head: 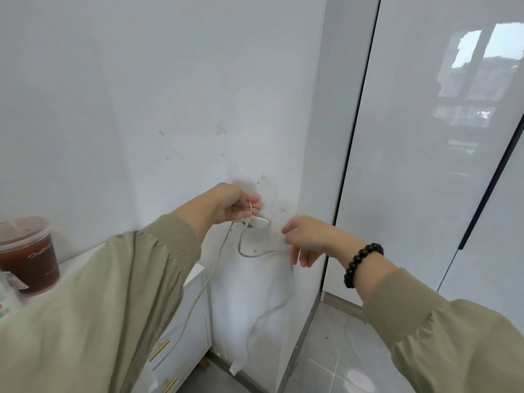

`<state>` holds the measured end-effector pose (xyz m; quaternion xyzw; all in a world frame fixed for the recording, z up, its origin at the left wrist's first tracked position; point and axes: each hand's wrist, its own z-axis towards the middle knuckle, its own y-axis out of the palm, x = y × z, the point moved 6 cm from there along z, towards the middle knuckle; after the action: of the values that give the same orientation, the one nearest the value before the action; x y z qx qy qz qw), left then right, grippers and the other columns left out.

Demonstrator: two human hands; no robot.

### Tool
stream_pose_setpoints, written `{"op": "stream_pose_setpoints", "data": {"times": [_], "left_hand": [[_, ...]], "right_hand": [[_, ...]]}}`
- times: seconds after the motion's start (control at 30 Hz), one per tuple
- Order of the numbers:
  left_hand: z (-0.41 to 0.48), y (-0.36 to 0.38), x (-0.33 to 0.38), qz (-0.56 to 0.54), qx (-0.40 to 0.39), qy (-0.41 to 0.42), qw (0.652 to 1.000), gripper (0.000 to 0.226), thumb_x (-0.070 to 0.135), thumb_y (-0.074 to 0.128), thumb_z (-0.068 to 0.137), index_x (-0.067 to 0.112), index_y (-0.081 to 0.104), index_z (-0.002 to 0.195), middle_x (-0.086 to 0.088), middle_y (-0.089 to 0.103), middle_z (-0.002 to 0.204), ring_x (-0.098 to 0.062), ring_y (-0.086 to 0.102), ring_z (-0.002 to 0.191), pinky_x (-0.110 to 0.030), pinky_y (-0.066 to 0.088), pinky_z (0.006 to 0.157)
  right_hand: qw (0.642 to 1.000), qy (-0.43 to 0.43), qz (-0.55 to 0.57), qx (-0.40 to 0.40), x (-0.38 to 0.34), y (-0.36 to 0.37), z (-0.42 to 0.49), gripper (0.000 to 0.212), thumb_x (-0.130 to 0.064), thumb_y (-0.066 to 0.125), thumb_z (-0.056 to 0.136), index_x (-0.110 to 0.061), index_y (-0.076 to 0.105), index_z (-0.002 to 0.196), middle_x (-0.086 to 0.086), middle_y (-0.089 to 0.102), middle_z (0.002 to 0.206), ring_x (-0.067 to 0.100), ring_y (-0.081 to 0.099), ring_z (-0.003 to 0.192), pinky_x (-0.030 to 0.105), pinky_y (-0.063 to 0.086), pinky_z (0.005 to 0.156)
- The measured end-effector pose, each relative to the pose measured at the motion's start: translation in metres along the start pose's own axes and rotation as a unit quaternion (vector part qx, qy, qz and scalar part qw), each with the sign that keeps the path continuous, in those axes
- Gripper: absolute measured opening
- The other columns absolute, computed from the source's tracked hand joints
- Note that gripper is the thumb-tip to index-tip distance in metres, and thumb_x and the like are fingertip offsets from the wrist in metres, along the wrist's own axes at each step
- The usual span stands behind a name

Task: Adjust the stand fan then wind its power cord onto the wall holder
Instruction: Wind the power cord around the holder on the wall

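Note:
A small white wall holder (259,221) is stuck on the white wall at about waist height. My left hand (235,205) is at the holder and pinches the thin white power cord (198,293) against it. One run of the cord drops down to the left past a cabinet. Another loops under the holder to my right hand (307,239), which is blurred and grips the cord with curled fingers. From there the cord hangs down the wall to a white plug (234,369) near the floor. The stand fan is out of view.
A white cabinet (181,344) with gold handles stands at the lower left, bearing a lidded cup of brown drink (31,256). Glossy white wardrobe doors (425,165) fill the right side. Grey tiled floor (334,350) lies below.

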<state>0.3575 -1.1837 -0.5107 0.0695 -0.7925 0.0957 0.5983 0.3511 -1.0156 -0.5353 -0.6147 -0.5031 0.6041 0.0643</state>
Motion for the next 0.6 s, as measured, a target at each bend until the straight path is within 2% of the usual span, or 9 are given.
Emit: {"op": "stream_pose_setpoints", "data": {"times": [0.07,0.13,0.2,0.27,0.3,0.33,0.4,0.5,0.6], "left_hand": [[0.003,0.003,0.001,-0.026,-0.013,-0.001,1.000,0.037,-0.013,0.028,0.086,0.001,0.063,0.090,-0.012,0.066,0.091,-0.017,0.065,0.079,-0.017,0.055,0.060],[0.005,0.006,0.001,-0.026,-0.027,0.001,0.999,0.039,-0.012,0.027,0.086,0.003,0.063,0.093,-0.012,0.067,0.094,-0.018,0.066,0.083,-0.019,0.055,0.066],[0.007,0.007,-0.001,-0.005,-0.042,0.004,0.999,0.040,-0.011,0.028,0.086,0.004,0.064,0.094,-0.011,0.068,0.095,-0.018,0.066,0.085,-0.020,0.055,0.071],[0.009,0.006,-0.002,0.022,-0.056,0.015,0.998,0.041,-0.010,0.029,0.085,0.006,0.065,0.095,-0.010,0.068,0.099,-0.017,0.066,0.088,-0.021,0.055,0.072],[0.009,0.005,-0.001,0.035,-0.060,0.026,0.997,0.042,-0.010,0.029,0.085,0.008,0.065,0.096,-0.010,0.068,0.102,-0.016,0.067,0.088,-0.021,0.056,0.072],[0.009,0.002,-0.001,0.054,-0.055,0.043,0.996,0.042,-0.010,0.030,0.084,0.010,0.066,0.096,-0.010,0.068,0.105,-0.016,0.068,0.088,-0.023,0.056,0.071],[0.007,-0.003,0.003,0.119,-0.036,0.094,0.988,0.036,-0.008,0.036,0.085,0.013,0.065,0.094,-0.011,0.070,0.107,-0.017,0.068,0.081,-0.026,0.054,0.068],[0.000,0.008,0.004,0.171,-0.076,0.138,0.973,0.037,-0.013,0.028,0.080,0.015,0.052,0.087,-0.013,0.070,0.103,-0.022,0.061,0.071,-0.030,0.047,0.064],[0.001,0.015,0.000,0.183,-0.130,0.147,0.963,0.052,-0.018,0.020,0.072,0.016,0.049,0.099,-0.013,0.068,0.107,-0.024,0.063,0.070,-0.032,0.048,0.066]], "right_hand": [[0.999,-0.025,0.028,0.015,0.000,0.008,0.012,0.050,-0.006,0.041,0.089,-0.010,0.035,0.138,0.007,0.059,0.061,0.013,0.049,0.039,0.021,0.045,0.041],[0.993,-0.036,0.113,-0.017,-0.001,0.022,0.020,0.049,-0.007,0.048,0.089,-0.015,0.038,0.137,0.004,0.054,0.059,0.011,0.046,0.040,0.022,0.045,0.043],[0.981,-0.039,0.182,-0.062,-0.002,0.036,0.026,0.038,-0.011,0.053,0.090,-0.017,0.049,0.127,0.002,0.049,0.058,0.009,0.044,0.042,0.023,0.044,0.045],[0.970,-0.050,0.232,-0.057,-0.003,0.042,0.029,0.015,-0.018,0.055,0.092,-0.015,0.063,0.103,-0.001,0.045,0.057,0.009,0.040,0.043,0.021,0.041,0.045],[0.966,-0.059,0.252,-0.019,-0.002,0.039,0.030,0.013,-0.021,0.055,0.092,-0.015,0.065,0.088,-0.002,0.042,0.057,0.010,0.038,0.044,0.021,0.038,0.044],[0.961,-0.074,0.261,0.043,-0.001,0.031,0.031,0.022,-0.024,0.055,0.092,-0.015,0.065,0.074,-0.003,0.041,0.054,0.011,0.035,0.044,0.021,0.035,0.043],[0.953,-0.118,0.207,0.186,-0.002,0.010,0.027,0.036,-0.026,0.055,0.092,-0.015,0.061,0.058,-0.007,0.040,0.045,0.013,0.035,0.044,0.023,0.031,0.045],[0.933,-0.140,0.006,0.331,-0.008,-0.002,0.015,0.041,-0.028,0.049,0.093,-0.008,0.055,0.058,-0.003,0.048,0.055,0.018,0.045,0.053,0.029,0.034,0.051],[0.892,-0.147,-0.106,0.414,-0.011,-0.004,0.009,0.037,-0.027,0.044,0.095,-0.011,0.047,0.061,0.000,0.048,0.070,0.022,0.048,0.063,0.030,0.032,0.056]]}}
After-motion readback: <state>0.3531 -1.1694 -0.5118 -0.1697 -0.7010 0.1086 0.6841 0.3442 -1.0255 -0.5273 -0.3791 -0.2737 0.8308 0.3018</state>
